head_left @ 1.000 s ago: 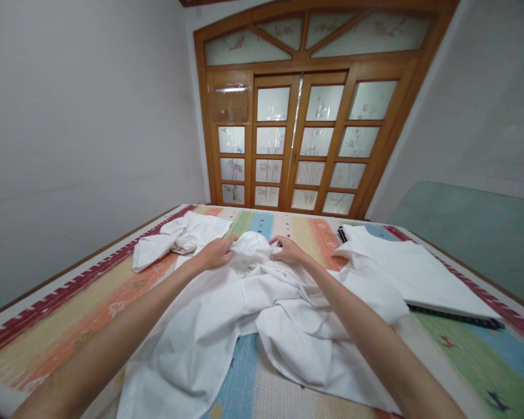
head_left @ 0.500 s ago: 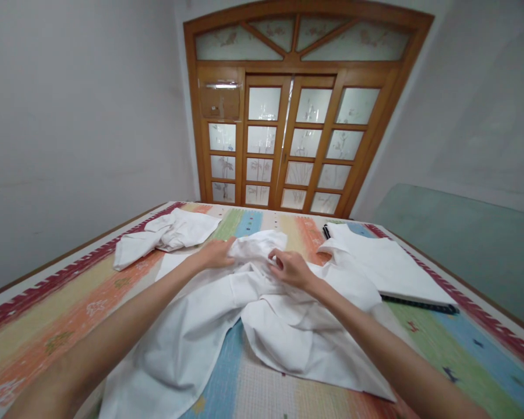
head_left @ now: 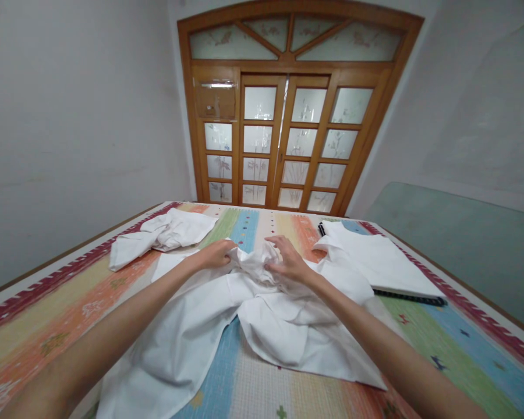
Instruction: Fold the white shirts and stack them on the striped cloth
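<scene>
I note left hand (head_left: 218, 254) pinching white cloth (head_left: 201, 314), right hand (head_left: 289, 262) half open at its bunched folds (head_left: 254, 263); light, even tension suits.

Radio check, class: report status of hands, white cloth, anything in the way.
Left hand gripping bunched white cloth. Right hand at the bunch, fingers apart. Crumpled cloth farther left, flat cloth right; neither between hands.
</scene>
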Demonstrator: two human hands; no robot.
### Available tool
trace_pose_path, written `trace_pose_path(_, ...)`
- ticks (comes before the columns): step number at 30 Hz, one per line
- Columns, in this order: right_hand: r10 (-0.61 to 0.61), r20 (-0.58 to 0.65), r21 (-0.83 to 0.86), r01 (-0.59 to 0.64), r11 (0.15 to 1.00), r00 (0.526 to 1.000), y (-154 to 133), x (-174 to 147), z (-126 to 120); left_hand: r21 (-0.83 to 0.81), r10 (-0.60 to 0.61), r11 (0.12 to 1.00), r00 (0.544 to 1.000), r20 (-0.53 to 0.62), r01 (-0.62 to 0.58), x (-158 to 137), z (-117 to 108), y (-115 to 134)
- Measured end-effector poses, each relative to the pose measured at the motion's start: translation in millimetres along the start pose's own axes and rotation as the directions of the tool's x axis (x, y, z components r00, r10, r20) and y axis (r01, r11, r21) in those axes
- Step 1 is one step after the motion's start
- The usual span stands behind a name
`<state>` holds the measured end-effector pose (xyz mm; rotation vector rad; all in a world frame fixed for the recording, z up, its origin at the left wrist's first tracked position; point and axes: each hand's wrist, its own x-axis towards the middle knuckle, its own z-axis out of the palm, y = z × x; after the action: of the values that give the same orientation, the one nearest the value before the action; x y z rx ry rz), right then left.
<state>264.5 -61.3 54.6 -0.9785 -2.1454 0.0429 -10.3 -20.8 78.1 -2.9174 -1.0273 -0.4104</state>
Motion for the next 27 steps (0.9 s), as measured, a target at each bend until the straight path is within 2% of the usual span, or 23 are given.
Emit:
trace_pose_path(3, -0.082, 0.147, 0.089, 0.070, 0.994, 0.986, 9.6, 7.8, -5.2, -0.015, 0.006, 1.000, 1.000, 0.000, -0.006, -1.7, -4.9, -1.1)
trace_pose_path(6, -0.005, 0.273, 0.129, -0.031, 0.991, 0.962, 15.1, 11.9, -11.4, -0.017, -0.057, 0.998, 0.998, -0.003, 0.057, -5.2, -12.6, -2.9)
trace_pose_path(8, 0.070, 0.248, 0.085, -0.094, 0.992, 0.966, 17.9, 13.8, -17.2, -0.009, -0.123, 0.992, 0.992, -0.001, 0.123, -8.6, -19.0, -4.5)
trace_pose_path(10, 0.112, 0.146, 0.022, -0.117, 0.993, 0.983, 20.0, 16.8, -24.9, 0.020, -0.204, 0.979, 0.979, -0.015, 0.204, -11.7, -25.6, -6.3)
trace_pose_path(13, 0.107, 0.031, -0.107, -0.103, 0.989, 0.994, 21.0, 25.0, -40.2, 0.083, -0.299, 0.950, 0.954, -0.034, 0.301, -13.8, -33.8, -9.3)
trace_pose_path(15, 0.079, 0.038, -0.210, -0.069, 0.975, 0.996, 20.4, 32.3, -51.6, 0.094, -0.317, 0.943, 0.948, -0.036, 0.319, -13.6, -37.8, -12.1)
trace_pose_path(19, 0.078, 0.171, -0.317, -0.020, 0.948, 0.982, 21.7, 43.8, -71.0, 0.000, -0.314, 0.949, 0.947, -0.073, 0.315, -14.8, -41.5, -20.1)
trace_pose_path(22, 0.070, 0.231, -0.307, 0.004, 0.952, 0.970, 26.5, 44.7, -78.1, -0.050, -0.240, 0.971, 0.959, -0.152, 0.235, -19.7, -40.0, -24.7)
trace_pose_path(24, 0.017, 0.283, -0.262, 0.060, 0.963, 0.959, 30.4, 42.0, -79.3, -0.002, -0.152, 0.988, 0.977, -0.151, 0.154, -23.2, -37.6, -25.5)
trace_pose_path(27, -0.036, 0.364, -0.234, 0.129, 0.964, 0.931, 34.1, 36.4, -78.6, 0.149, -0.094, 0.983, 0.993, -0.066, 0.103, -26.3, -33.8, -24.6)
